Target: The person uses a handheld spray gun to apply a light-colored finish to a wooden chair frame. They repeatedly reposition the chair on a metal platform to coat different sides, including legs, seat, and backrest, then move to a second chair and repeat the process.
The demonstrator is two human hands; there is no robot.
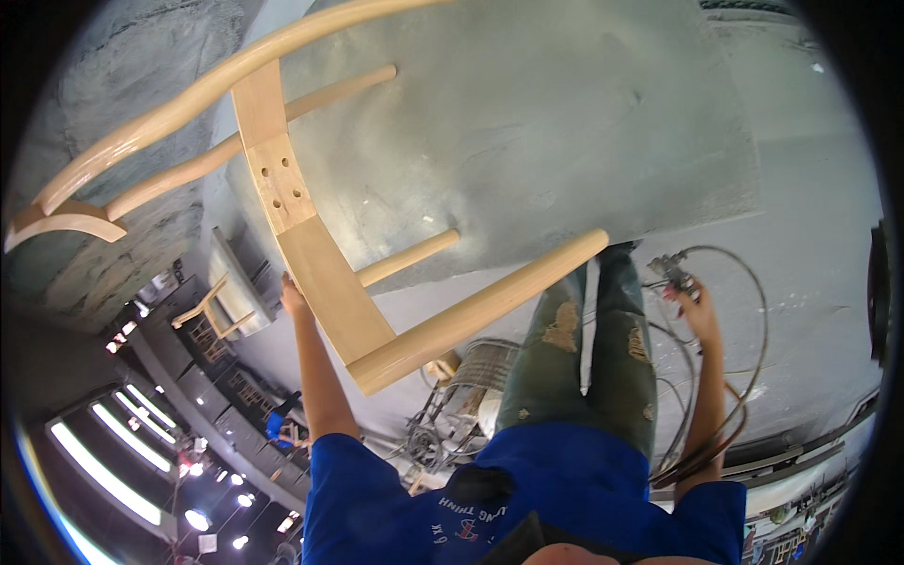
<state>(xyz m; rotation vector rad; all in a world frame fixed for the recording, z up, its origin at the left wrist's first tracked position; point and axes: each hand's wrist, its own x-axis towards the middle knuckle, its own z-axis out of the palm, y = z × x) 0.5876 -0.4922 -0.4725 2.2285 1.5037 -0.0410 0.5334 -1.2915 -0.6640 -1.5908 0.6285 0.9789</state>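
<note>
While the left hand (294, 294) rests flat against the back edge of an unfinished wooden chair frame (311, 235), fingers pressed together along the flat seat rail, the frame stands tilted on the grey concrete floor (565, 122). Hand meets the rail just below the drilled section with several small holes. Whether the fingers wrap round the far side: cannot tell.

Chair frame: pale bare wood, curved top rail arching across the upper left, round rungs running out to either side, one thick round leg (480, 311) slanting down toward the person's legs.

Right hand (692, 306) out to the side, well apart from the chair, closed around a small metal tool (670, 271) with a red part. A thin hose (744, 377) loops from the tool in wide coils beside the right forearm and down toward the hip.

Person wears a blue shirt (556, 490) and green trousers (584, 367) with worn patches.

Nearby: a tangle of wire and a woven basket-like thing (471, 377) by the left knee; another unfinished chair (212, 325) farther off at left; strip lights (113, 461) at lower left.
</note>
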